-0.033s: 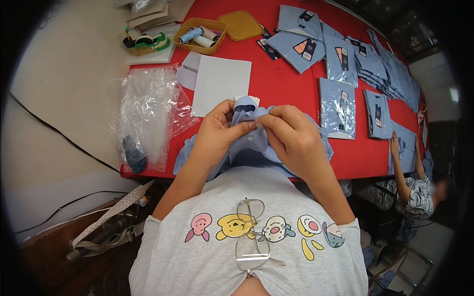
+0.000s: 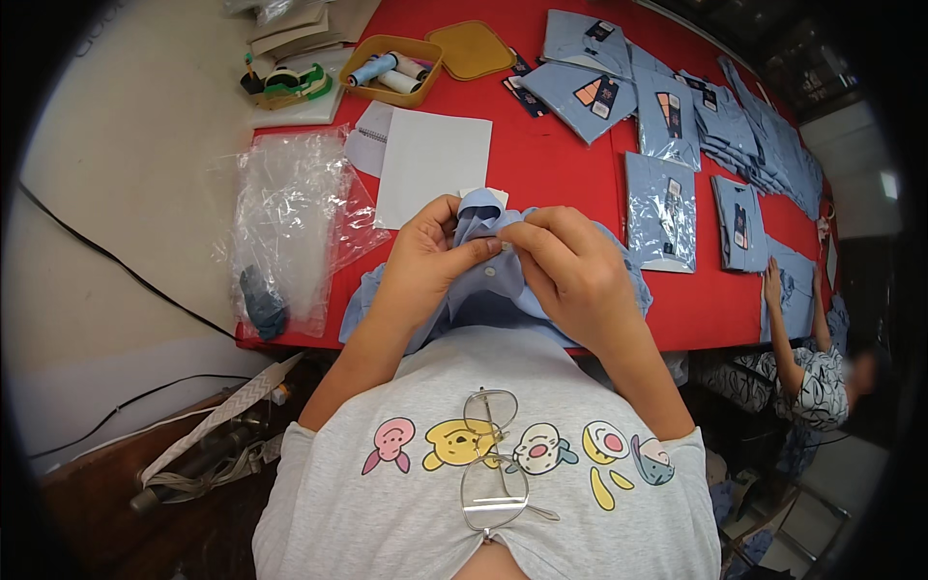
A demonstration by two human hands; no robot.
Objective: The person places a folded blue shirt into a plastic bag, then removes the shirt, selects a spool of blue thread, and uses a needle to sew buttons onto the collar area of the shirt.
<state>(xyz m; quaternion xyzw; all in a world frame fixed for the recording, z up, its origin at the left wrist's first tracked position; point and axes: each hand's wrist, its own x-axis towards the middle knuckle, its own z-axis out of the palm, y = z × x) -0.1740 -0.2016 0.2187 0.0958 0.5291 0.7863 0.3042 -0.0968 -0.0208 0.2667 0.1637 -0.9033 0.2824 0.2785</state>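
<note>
A light blue shirt (image 2: pixel 474 281) lies bunched at the table's near edge, with part of it raised between my hands. My left hand (image 2: pixel 432 253) pinches the folded cloth beside the collar (image 2: pixel 480 200), thumb on top. From the right, my right hand (image 2: pixel 570 261) pinches the shirt close to the left thumb; its fingertips partly hide what they grip. A small white button (image 2: pixel 490 272) shows on the placket just below the fingers. Behind the collar a bit of white card peeks out.
Clear plastic bags (image 2: pixel 290 213) and white paper (image 2: pixel 435 159) lie to the left on the red table (image 2: pixel 570 179). Farther back are a yellow box (image 2: pixel 425 85) of thread spools and a tape dispenser (image 2: pixel 295 89). Bagged folded shirts (image 2: pixel 662 208) fill the right, where another person's hands (image 2: pixel 773 290) handle cloth.
</note>
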